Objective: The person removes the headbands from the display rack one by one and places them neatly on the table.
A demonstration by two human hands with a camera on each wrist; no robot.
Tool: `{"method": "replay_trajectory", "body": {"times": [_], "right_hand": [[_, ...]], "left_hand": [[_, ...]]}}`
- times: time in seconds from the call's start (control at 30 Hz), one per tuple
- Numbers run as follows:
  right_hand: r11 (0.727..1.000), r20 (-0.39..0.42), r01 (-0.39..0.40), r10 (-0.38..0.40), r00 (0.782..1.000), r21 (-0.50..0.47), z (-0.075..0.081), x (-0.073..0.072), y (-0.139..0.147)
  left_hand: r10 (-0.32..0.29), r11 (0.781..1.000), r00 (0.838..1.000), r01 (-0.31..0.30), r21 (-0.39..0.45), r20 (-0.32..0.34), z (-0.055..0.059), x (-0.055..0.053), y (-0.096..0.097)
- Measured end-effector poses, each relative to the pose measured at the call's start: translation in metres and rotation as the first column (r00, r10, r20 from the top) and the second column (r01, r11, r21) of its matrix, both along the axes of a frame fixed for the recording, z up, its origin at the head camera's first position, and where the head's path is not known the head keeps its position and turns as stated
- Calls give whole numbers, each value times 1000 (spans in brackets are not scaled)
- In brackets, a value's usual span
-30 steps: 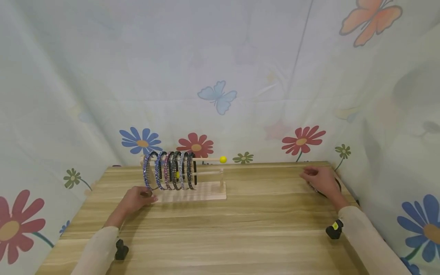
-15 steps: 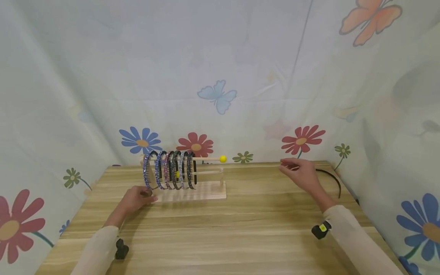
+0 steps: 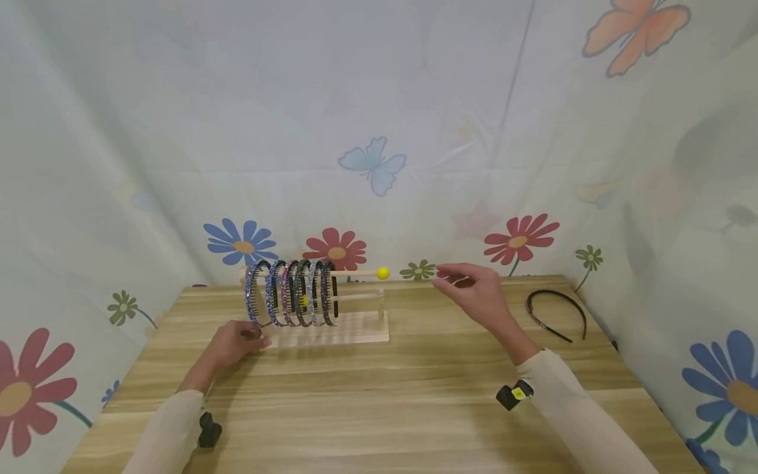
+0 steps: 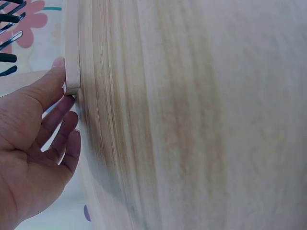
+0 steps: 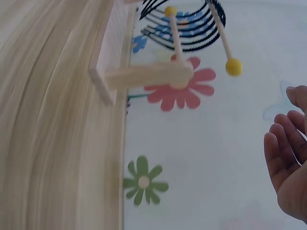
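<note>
A wooden headband stand has several glittery headbands hanging side by side on its upper rod, toward the left. My left hand pinches the left end of the stand's base; in the left wrist view the thumb lies against one face of it, with the fingers curled behind. My right hand is raised to the right of the rod's yellow ball, apart from it, fingers loosely bent and holding nothing. A dark headband with a patterned side lies on the table at the right, behind the right hand.
The wood-grain table runs back to a cloth backdrop printed with flowers and butterflies. A shorter peg with a yellow ball shows among the headbands. Small black devices hang at both wrists.
My right hand has moved left, away from the loose headband, which now shows fully on the table, and toward the stand. My left hand has stayed at the base.
</note>
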State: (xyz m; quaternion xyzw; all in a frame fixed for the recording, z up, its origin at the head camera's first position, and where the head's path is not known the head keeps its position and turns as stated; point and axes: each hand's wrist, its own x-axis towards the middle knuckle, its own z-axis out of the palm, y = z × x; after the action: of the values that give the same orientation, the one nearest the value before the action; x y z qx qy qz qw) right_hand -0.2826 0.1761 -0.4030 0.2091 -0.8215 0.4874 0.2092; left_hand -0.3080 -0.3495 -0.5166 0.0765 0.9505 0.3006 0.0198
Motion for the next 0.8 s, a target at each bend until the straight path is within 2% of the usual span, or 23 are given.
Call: {"method": "replay_trajectory", "body": {"times": [0.2,0.43,0.8], "right_hand": [[995,12,-80,81,997,-60,5,4,-33],[978,46,-176,181,982,-109,5,8,-68],[963,71,-231,243,967,-140,-8,6,-113]], "left_hand": [[0,1000,1000,0,7,-5,-1,0,0],[1,1000,1000,-1,15,-14,0,1,1],[3,1000,1000,-3,13,-1,0,0,1]]}}
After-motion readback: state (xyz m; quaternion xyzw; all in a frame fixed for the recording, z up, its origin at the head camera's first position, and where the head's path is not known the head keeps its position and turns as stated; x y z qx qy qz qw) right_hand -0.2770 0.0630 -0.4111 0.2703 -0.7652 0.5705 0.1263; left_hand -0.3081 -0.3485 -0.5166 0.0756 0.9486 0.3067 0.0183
